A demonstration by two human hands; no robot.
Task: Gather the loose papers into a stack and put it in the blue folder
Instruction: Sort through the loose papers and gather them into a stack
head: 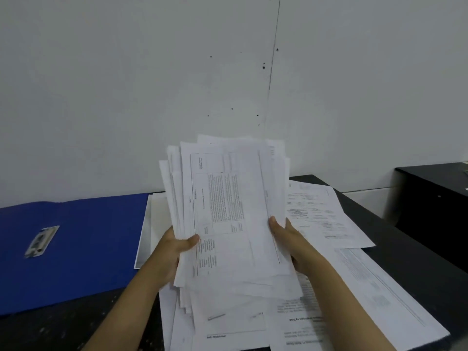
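I hold an uneven stack of white printed papers (228, 206) upright above the table, its sheets fanned and misaligned at the top. My left hand (174, 247) grips the stack's left edge with the thumb on the front. My right hand (286, 236) grips its right edge. The blue folder (83, 239) lies flat on the table to the left, with a metal clip (41, 241) on its surface. More loose papers (316, 214) lie on the table under and to the right of the stack.
The dark table (405, 249) runs to the right, and a white wall stands close behind it. Sheets (367, 295) cover the near right part. A white sheet (145, 231) lies beside the folder. A second dark desk (435, 198) stands at far right.
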